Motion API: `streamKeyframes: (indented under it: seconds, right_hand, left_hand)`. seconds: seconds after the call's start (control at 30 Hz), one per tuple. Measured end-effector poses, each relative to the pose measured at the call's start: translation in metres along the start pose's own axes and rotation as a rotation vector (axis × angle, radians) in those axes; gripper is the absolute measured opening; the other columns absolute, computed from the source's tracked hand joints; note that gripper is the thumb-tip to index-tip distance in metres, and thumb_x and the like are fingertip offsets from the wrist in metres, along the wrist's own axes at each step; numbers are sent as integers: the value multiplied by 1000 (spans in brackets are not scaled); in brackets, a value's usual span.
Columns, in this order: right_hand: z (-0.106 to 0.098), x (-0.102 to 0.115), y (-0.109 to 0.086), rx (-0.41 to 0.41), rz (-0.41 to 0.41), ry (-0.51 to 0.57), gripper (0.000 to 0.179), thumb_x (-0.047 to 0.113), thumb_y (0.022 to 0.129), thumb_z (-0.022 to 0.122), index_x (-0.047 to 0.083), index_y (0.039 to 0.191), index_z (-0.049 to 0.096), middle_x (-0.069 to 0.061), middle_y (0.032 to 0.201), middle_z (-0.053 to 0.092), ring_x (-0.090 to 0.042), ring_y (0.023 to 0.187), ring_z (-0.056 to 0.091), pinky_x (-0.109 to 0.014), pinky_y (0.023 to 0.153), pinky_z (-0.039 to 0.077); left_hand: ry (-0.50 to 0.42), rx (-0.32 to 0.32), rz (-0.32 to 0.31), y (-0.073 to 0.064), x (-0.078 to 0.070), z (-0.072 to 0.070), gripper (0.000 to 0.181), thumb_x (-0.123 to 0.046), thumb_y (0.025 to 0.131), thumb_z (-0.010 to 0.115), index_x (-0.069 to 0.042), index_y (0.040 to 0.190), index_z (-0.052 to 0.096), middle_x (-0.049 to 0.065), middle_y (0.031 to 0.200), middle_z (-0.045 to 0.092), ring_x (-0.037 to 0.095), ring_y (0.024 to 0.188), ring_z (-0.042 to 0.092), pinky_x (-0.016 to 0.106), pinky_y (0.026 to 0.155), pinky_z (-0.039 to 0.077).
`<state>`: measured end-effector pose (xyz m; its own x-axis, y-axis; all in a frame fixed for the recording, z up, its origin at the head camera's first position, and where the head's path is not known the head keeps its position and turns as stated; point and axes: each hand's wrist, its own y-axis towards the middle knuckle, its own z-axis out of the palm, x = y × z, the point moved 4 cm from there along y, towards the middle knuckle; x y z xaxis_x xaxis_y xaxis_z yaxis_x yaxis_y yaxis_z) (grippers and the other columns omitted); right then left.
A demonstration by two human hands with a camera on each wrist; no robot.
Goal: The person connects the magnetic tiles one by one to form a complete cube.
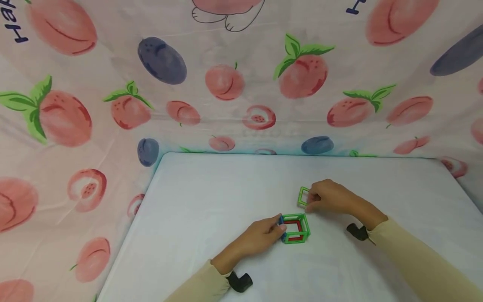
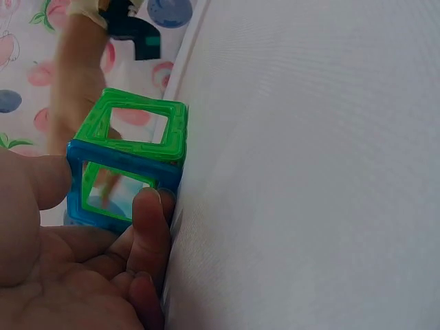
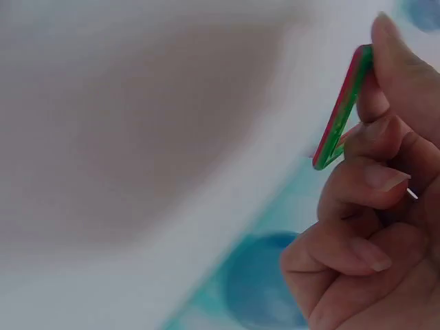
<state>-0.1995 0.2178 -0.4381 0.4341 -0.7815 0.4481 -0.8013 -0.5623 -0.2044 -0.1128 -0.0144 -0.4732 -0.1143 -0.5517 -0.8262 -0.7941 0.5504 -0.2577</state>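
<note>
A small open cube of magnetic tiles (image 1: 296, 233) stands on the white table, with green, red and blue square frames. My left hand (image 1: 260, 235) holds it from the left, the thumb and fingers at its blue tile (image 2: 124, 157). In the left wrist view, a green tile (image 2: 137, 146) adjoins the blue one. Just behind the cube and to its right, my right hand (image 1: 332, 197) pinches a green square magnetic tile (image 1: 300, 196) between thumb and fingers. The right wrist view shows this tile nearly edge-on, with a red strip (image 3: 337, 103) along its green edge.
The white tabletop (image 1: 211, 197) spreads around both hands. Behind it and on the left hangs a fruit-print cloth (image 1: 234, 121), meeting the table's back edge. Black camera mounts (image 1: 241, 283) are strapped at both wrists, below the beige sleeves.
</note>
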Motion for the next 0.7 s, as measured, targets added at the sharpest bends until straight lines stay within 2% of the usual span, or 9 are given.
streamKeyframes:
  seconds: [0.13,0.23,0.33,0.4,0.6,0.63,0.7]
  right_hand:
    - [-17,30,-17,-31,-50,-8,23,31,83,86,28,73,66,13,72,52,-4,68,47,-23,61,41]
    - [-18,58,-25,20,-119,-23,26,30,81,87,30,71,63,15,71,48,-2,67,45,-22,61,39]
    - [-12,79,-30,79,-175,-52,27,32,80,88,29,71,62,16,71,46,-1,66,42,-21,59,36]
    - [-7,87,-29,104,-184,-80,29,32,79,88,27,70,61,15,71,45,-1,66,41,-21,58,34]
    - [4,96,-24,128,-166,-158,32,29,76,91,24,69,60,14,71,45,-3,65,42,-22,58,36]
    - [5,97,-25,125,-165,-166,32,29,76,91,24,69,60,14,72,45,-3,65,42,-23,58,36]
    - [5,96,-26,114,-145,-155,30,31,77,90,25,71,61,15,73,47,-2,66,43,-23,58,37]
  left_hand:
    - [-15,3,-2,1,1,0,64,-50,108,43,-8,157,40,-5,98,66,8,98,56,29,94,47]
    - [-35,11,7,2,2,1,64,-49,109,40,-7,157,39,-7,81,58,7,86,56,27,87,44]
    - [-50,22,20,2,4,1,63,-49,110,38,-7,157,38,-9,76,55,4,76,53,26,85,42]
    - [-64,29,23,2,4,2,63,-48,110,37,-7,158,37,-8,75,54,5,67,49,26,83,42]
    - [-66,33,35,1,5,1,61,-46,111,36,-7,158,37,-8,76,55,4,66,48,26,85,42]
    - [-68,35,34,1,5,1,61,-46,111,36,-7,158,37,-8,76,55,5,66,48,26,85,42]
    - [-62,21,26,0,5,0,60,-46,111,37,-7,157,38,-6,81,58,4,79,55,28,93,46]
